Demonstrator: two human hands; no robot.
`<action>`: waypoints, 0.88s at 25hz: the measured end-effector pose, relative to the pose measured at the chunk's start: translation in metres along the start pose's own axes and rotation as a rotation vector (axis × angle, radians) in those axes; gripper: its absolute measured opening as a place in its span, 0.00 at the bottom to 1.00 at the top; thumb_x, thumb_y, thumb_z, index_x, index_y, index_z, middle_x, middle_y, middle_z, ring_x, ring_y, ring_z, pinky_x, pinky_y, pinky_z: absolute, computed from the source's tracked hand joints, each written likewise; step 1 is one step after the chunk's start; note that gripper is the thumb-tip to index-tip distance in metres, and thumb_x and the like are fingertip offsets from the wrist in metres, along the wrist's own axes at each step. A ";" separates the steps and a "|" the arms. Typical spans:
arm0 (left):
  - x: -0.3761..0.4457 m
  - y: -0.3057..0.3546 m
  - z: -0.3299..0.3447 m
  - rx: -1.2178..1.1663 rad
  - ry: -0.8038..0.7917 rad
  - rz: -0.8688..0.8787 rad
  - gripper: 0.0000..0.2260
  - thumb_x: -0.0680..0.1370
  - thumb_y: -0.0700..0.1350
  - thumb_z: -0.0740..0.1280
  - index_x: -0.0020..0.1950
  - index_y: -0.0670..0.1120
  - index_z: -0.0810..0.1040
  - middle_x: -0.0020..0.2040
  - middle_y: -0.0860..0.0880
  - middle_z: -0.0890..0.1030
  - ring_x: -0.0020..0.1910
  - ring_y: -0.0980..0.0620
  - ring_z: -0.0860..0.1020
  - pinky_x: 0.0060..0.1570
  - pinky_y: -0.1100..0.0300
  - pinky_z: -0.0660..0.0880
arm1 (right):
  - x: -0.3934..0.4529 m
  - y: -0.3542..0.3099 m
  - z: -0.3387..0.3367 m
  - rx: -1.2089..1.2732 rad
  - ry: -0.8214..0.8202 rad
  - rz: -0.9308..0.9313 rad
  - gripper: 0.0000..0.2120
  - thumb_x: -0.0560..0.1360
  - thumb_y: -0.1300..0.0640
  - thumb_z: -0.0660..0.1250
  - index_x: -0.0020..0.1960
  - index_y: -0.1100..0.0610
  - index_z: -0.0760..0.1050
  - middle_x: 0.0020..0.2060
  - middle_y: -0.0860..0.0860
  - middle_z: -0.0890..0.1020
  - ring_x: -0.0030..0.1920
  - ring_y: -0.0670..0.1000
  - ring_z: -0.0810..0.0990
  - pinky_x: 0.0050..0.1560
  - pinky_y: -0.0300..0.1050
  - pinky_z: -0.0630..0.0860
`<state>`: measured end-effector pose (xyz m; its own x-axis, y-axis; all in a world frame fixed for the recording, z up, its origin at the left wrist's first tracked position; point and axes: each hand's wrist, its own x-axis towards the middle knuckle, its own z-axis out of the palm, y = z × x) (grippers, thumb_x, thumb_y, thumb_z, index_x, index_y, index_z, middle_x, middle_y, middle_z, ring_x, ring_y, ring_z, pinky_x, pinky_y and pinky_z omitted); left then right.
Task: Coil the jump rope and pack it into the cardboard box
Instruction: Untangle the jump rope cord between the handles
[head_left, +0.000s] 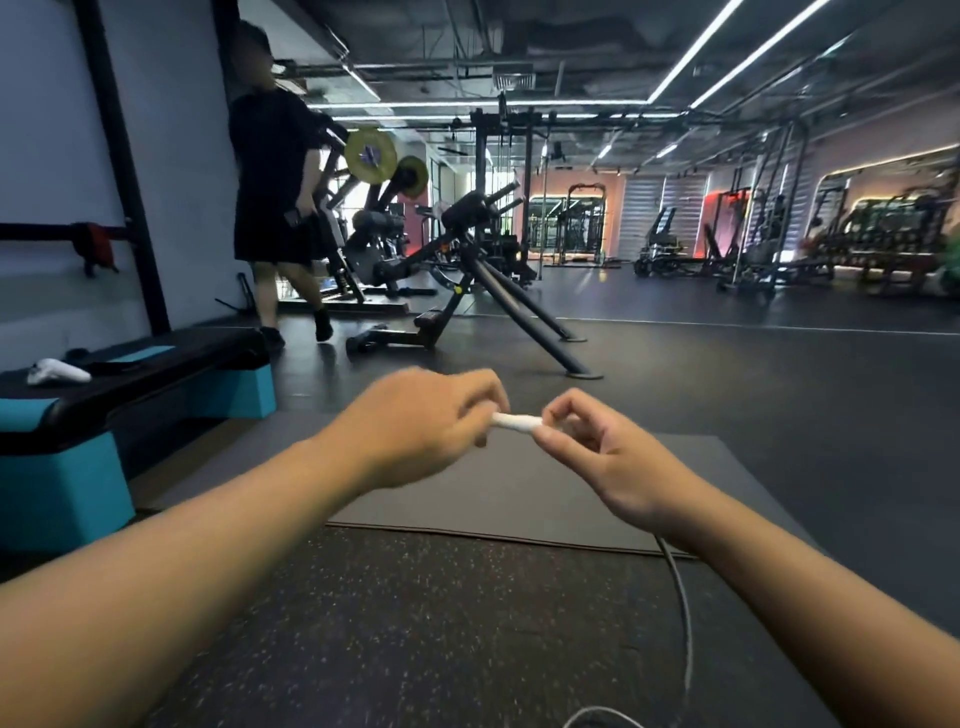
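Both hands are raised in front of the chest, holding a white jump rope handle (515, 421) level between them. The left hand (423, 423) has its fingers curled round one end, blurred. The right hand (602, 457) pinches the other end with thumb and bent fingers (563, 410). A grey cord (684, 613) hangs below the right wrist down to the speckled floor (415, 623).
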<state>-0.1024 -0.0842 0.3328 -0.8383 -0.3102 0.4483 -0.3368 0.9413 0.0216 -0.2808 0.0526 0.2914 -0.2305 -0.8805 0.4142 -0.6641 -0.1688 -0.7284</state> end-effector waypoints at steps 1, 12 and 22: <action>0.003 0.011 0.002 0.046 -0.063 0.031 0.12 0.83 0.60 0.53 0.58 0.58 0.72 0.44 0.58 0.82 0.41 0.57 0.79 0.47 0.52 0.74 | 0.005 -0.006 -0.006 -0.032 -0.004 -0.038 0.08 0.81 0.51 0.67 0.49 0.54 0.72 0.33 0.57 0.72 0.34 0.47 0.67 0.36 0.43 0.66; 0.012 -0.028 -0.032 -0.985 0.058 -0.250 0.10 0.86 0.49 0.56 0.54 0.46 0.74 0.34 0.54 0.70 0.23 0.59 0.63 0.23 0.64 0.61 | -0.014 -0.011 -0.075 0.041 -0.012 0.283 0.22 0.75 0.38 0.69 0.40 0.58 0.75 0.28 0.54 0.73 0.29 0.55 0.78 0.38 0.49 0.77; 0.043 0.023 -0.013 -1.831 0.932 -0.754 0.08 0.87 0.46 0.51 0.53 0.48 0.68 0.39 0.48 0.68 0.30 0.53 0.68 0.30 0.57 0.80 | -0.013 -0.032 0.029 0.608 -0.034 0.131 0.18 0.79 0.46 0.69 0.59 0.61 0.78 0.33 0.51 0.70 0.29 0.49 0.68 0.39 0.49 0.80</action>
<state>-0.1404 -0.0741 0.3644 -0.2037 -0.9715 0.1212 0.7266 -0.0670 0.6838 -0.2360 0.0564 0.2937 -0.2535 -0.9227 0.2905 -0.1059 -0.2720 -0.9564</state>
